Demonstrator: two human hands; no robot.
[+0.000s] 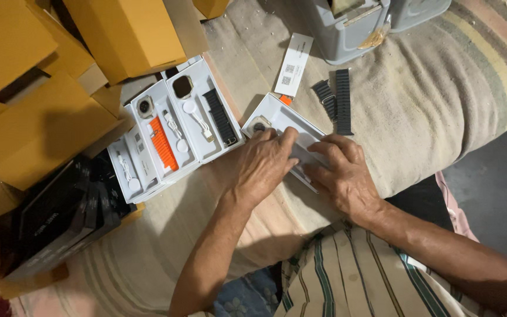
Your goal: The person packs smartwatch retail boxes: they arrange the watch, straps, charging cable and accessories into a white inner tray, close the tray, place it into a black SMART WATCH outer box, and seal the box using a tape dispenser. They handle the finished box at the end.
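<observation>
Down at the centre, both hands resting flat on a white tray [277, 114] set on a striped cloth-covered bed [441, 100]. Left hand [263, 163] spread over the tray's near half, fingers extended and pressing lightly, fingertips just beside a watch face [259, 125] seated in the tray's left corner; not clenched, nothing lifted. Right hand [342, 170] laid alongside, fingers bent over the tray's right edge, touching it rather than grasping anything clear of the surface. Impossible to tell whether a small part sits pinched under either palm.

Just beyond the tray, toward the top, a white card with printed squares [294, 63] and a small orange tab [286, 100] at the tray's far corner. Right of that, two dark ridged strap pieces [337, 100] lying on the cloth, apart from the tray.

Left of the hands, three more open white trays side by side, overlapping: nearest one [203, 111] with a dark-faced watch body, a white cable and a black strap [220, 116]; middle one with a round-faced watch and an orange strap [164, 144]; furthest one [125, 170] with a white cable only.

Further left, stacked black boxes [60, 217], and around the upper left several yellow-brown cardboard boxes [130, 35]. At the top edge, a grey plastic container [353, 29]. Below the hands, a striped garment [347, 276] across the lap.
</observation>
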